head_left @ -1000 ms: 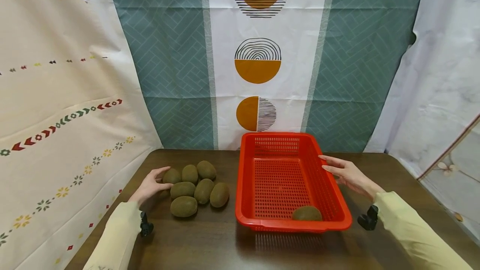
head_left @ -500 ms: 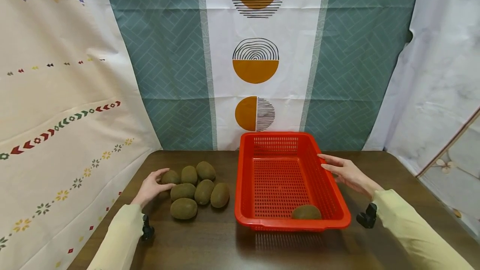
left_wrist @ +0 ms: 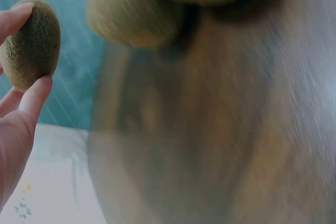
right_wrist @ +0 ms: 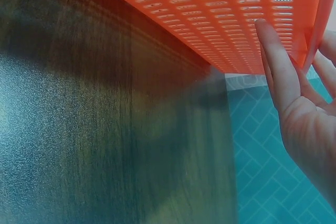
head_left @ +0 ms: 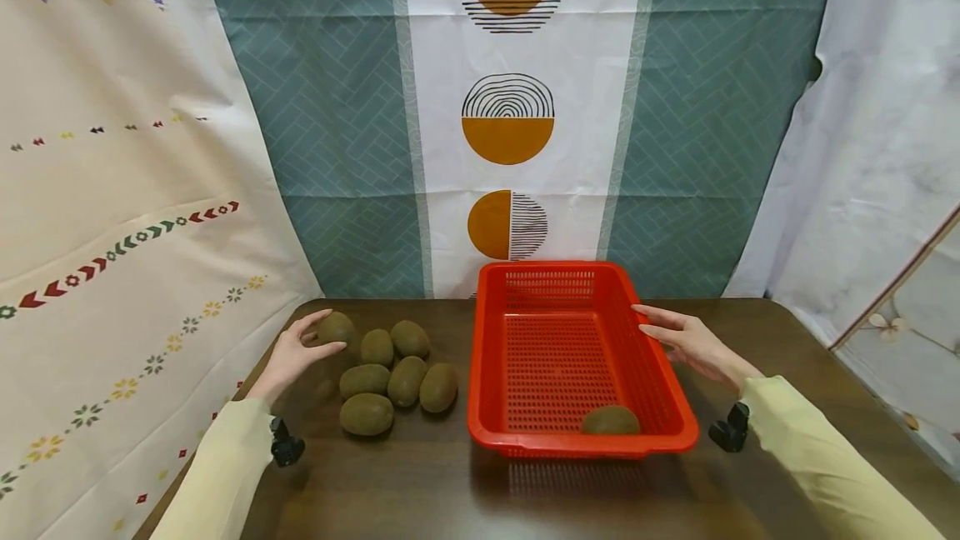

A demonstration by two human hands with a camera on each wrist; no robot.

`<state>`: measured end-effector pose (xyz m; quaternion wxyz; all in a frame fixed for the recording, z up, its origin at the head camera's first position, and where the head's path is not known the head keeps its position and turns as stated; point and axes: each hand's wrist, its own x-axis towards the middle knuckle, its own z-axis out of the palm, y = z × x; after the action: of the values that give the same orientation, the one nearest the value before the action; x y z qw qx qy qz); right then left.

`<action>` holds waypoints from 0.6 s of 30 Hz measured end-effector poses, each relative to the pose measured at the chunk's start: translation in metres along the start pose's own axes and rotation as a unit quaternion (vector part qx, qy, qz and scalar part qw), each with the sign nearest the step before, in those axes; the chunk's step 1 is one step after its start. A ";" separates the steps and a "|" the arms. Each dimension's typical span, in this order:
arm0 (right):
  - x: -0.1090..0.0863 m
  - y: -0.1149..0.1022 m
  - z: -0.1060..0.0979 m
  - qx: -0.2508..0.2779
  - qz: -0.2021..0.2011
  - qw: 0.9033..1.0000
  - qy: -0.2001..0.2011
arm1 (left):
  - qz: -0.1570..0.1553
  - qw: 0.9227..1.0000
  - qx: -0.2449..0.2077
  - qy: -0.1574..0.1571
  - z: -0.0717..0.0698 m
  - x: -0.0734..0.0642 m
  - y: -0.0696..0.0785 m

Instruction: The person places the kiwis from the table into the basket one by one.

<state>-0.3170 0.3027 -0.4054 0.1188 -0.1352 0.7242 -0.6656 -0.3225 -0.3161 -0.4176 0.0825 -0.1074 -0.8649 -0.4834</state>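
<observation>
My left hand [head_left: 288,361] pinches a brown kiwi [head_left: 337,328] between thumb and fingertips, above the left part of the table. The left wrist view shows this held kiwi [left_wrist: 37,48] off the surface, apart from two blurred kiwis [left_wrist: 134,11] at the top. Several other kiwis [head_left: 365,414] lie grouped just right of that hand. On the right, my right hand [head_left: 697,346] holds the side rim of a red plastic basket [head_left: 477,373]. Its thumb [right_wrist: 275,56] lies along the slotted outer wall, with the other fingers across the rim. One kiwi [head_left: 611,420] rests in the basket's near right corner.
The dark wooden table [head_left: 390,490] ends at a patterned curtain [head_left: 517,223] behind the basket. Cream cloth [head_left: 135,298] hangs at the left, and a pale marbled sheet [head_left: 885,173] borders the right side. A small black device [head_left: 729,428] sits at the right wrist.
My left hand has lifted its kiwi up from beside the group, leaving a gap between them. My right hand stays at the basket rim. The head view has shifted slightly.
</observation>
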 end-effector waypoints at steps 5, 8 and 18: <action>0.003 -0.001 0.002 0.000 0.006 1.000 0.001 | 0.025 0.999 -0.044 -0.020 0.004 0.002 0.013; 0.005 -0.002 0.002 -0.004 0.005 1.000 0.003 | 0.033 0.998 -0.050 -0.037 0.007 0.003 0.023; 0.002 -0.002 0.002 0.002 0.005 1.000 0.001 | 0.064 0.985 -0.098 -0.126 0.024 0.012 0.073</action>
<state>-0.3184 0.3004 -0.4033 0.1214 -0.1305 0.7239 -0.6664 -0.3159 -0.2568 -0.3672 -0.0074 -0.2305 -0.8080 -0.5421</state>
